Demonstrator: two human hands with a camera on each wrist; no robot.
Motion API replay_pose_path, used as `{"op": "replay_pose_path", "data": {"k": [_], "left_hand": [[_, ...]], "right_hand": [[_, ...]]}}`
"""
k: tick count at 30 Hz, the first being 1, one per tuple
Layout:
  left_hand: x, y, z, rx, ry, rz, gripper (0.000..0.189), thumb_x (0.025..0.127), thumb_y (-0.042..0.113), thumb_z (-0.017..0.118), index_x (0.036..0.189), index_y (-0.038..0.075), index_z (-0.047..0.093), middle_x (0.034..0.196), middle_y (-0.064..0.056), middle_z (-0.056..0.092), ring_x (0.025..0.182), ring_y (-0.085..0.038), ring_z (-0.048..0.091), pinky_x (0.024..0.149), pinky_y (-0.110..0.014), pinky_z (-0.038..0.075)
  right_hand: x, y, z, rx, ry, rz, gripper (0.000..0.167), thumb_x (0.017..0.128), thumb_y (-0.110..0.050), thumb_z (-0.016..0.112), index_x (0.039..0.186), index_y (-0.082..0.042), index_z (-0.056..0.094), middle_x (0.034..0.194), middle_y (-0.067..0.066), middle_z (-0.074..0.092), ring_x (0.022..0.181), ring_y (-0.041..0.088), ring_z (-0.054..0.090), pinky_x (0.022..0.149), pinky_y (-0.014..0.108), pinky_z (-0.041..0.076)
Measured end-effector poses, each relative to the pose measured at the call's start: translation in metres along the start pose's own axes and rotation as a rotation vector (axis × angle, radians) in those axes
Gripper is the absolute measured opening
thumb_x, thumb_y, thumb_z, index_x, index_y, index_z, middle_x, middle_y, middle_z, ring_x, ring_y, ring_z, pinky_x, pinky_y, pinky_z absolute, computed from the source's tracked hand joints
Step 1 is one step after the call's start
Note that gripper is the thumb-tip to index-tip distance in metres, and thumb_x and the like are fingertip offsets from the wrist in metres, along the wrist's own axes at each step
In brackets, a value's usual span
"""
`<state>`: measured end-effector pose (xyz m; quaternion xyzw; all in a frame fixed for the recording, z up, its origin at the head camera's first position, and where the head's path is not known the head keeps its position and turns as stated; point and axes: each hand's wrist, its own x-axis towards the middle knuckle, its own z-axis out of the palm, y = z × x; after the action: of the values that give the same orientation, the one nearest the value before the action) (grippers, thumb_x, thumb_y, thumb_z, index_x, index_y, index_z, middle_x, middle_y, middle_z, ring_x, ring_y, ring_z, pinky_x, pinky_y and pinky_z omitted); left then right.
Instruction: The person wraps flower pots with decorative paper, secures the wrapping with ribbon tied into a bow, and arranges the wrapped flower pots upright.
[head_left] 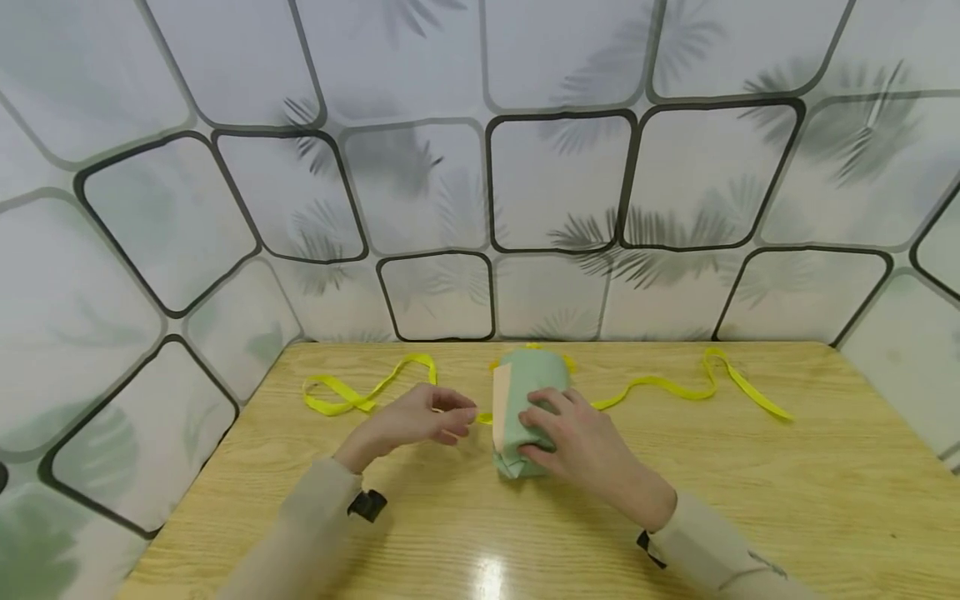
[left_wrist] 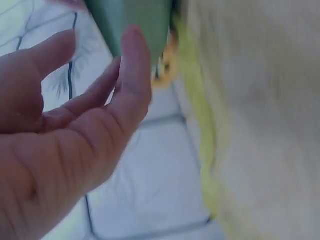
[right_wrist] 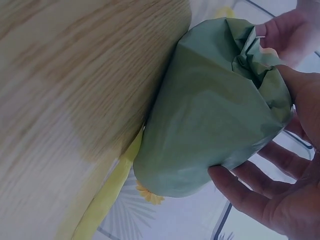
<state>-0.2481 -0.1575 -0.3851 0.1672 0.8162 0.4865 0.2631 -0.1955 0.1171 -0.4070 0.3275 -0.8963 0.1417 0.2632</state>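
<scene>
A package wrapped in green paper (head_left: 542, 371) lies on the table, with a pale peach strip (head_left: 501, 408) along its left side and crumpled folds at its near end. My right hand (head_left: 588, 442) holds it from the right; in the right wrist view its fingertips (right_wrist: 220, 175) touch the paper and the thumb is by the gathered end. Just left of the package hovers my left hand (head_left: 427, 417), fingers loosely bent and holding nothing. A yellow ribbon (head_left: 671, 386) extends from both sides of the package; the part beneath is hidden.
Ribbon loops lie on the wooden table (head_left: 750, 500) to the left and trail off to the right. Small orange-yellow flower-like pieces (right_wrist: 150, 195) peek out at the package's far end. A patterned fabric wall (head_left: 558, 183) rises behind the table and at both sides.
</scene>
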Motion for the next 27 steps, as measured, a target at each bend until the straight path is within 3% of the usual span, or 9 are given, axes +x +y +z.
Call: {"op": "replay_pose_path", "data": {"k": [3,5,8,12,16,19,23,27], "left_hand": [[-0.013,-0.005,-0.025,0.330,0.160,-0.034,0.034,0.102,0.021,0.064,0.125,-0.003,0.066,0.115,-0.018,0.071,0.100,-0.028,0.070,0.086,-0.042,0.061],[-0.020,-0.010,-0.039,0.518,0.268,-0.101,0.030,0.100,0.018,0.065,0.120,-0.004,0.068,0.112,-0.019,0.071,0.099,-0.031,0.069,0.086,-0.045,0.059],[-0.030,-0.020,-0.052,0.677,0.369,-0.205,0.034,0.099,0.014,0.064,0.123,-0.010,0.066,0.121,-0.027,0.069,0.110,-0.041,0.066,0.092,-0.051,0.057],[-0.036,-0.031,-0.059,0.720,0.391,-0.287,0.040,0.098,0.012,0.064,0.129,-0.014,0.061,0.129,-0.033,0.063,0.119,-0.049,0.062,0.098,-0.057,0.054],[-0.034,-0.039,-0.058,0.752,0.381,-0.301,0.036,0.096,0.013,0.068,0.123,-0.011,0.066,0.123,-0.030,0.068,0.111,-0.046,0.066,0.093,-0.055,0.056],[-0.031,-0.041,-0.055,0.791,0.405,-0.290,0.023,0.094,0.011,0.070,0.109,-0.006,0.072,0.107,-0.023,0.073,0.092,-0.036,0.070,0.079,-0.050,0.059],[-0.028,-0.040,-0.051,0.802,0.419,-0.272,0.008,0.092,0.007,0.068,0.092,-0.001,0.073,0.089,-0.014,0.073,0.072,-0.023,0.064,0.062,-0.039,0.055],[-0.030,-0.036,-0.053,0.719,0.360,-0.219,0.011,0.094,0.008,0.063,0.090,0.002,0.070,0.084,-0.008,0.069,0.069,-0.018,0.057,0.060,-0.032,0.048]], "right_hand": [[0.000,0.000,0.000,0.010,0.010,-0.004,0.035,0.074,-0.035,0.092,0.097,-0.019,0.071,0.117,0.006,0.069,0.092,0.024,0.066,0.060,0.030,0.058],[0.000,0.000,0.001,0.015,0.017,-0.008,0.035,0.074,-0.034,0.093,0.097,-0.019,0.071,0.117,0.006,0.069,0.091,0.024,0.066,0.060,0.030,0.057],[0.000,0.000,0.001,0.023,0.023,-0.013,0.035,0.074,-0.033,0.093,0.096,-0.019,0.070,0.117,0.006,0.069,0.091,0.024,0.065,0.060,0.031,0.058],[0.000,0.000,0.002,0.029,0.025,-0.011,0.035,0.074,-0.033,0.093,0.095,-0.019,0.070,0.117,0.006,0.069,0.091,0.023,0.065,0.061,0.031,0.058],[0.000,0.001,0.001,0.027,0.027,-0.013,0.035,0.073,-0.033,0.093,0.095,-0.019,0.070,0.116,0.006,0.069,0.090,0.023,0.065,0.061,0.031,0.058],[0.000,0.000,0.001,0.027,0.028,-0.015,0.035,0.073,-0.033,0.093,0.095,-0.019,0.070,0.116,0.006,0.070,0.089,0.023,0.065,0.061,0.031,0.057],[0.000,0.000,0.001,0.028,0.029,-0.006,0.035,0.072,-0.033,0.094,0.094,-0.020,0.070,0.116,0.006,0.070,0.089,0.024,0.065,0.060,0.030,0.057],[-0.001,0.001,0.002,0.021,0.028,-0.006,0.035,0.073,-0.034,0.093,0.095,-0.020,0.071,0.116,0.005,0.070,0.090,0.024,0.066,0.059,0.030,0.058]]}}
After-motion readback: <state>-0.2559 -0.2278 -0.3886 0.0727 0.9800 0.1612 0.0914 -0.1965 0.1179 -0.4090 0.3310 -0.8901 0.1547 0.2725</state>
